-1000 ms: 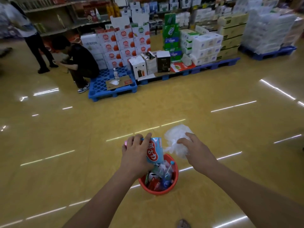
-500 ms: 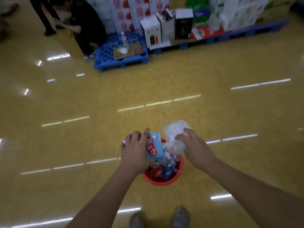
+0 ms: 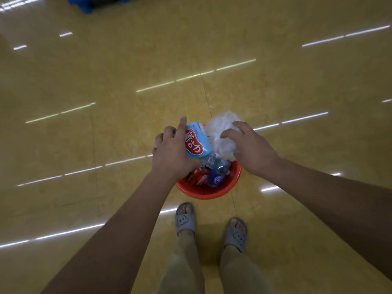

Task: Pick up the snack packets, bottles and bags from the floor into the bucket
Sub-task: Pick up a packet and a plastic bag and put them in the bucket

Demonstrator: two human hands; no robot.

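I saw glossy yellow floor (image 3: 84, 145) — blue pallet (image 3: 83, 6) at the frame's top left, grey slippers (image 3: 184, 219) lower centre.

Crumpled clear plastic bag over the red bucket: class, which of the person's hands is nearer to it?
Right. The right hand grips the plastic bag itself; the left hand holds the blue snack packet, which lies between it and the bag.

We have one view only: head-worn, wide-angle, pitched steeply down over the floor (image 3: 106, 81), close above the bucket (image 3: 204, 193) and our slippers (image 3: 184, 219).
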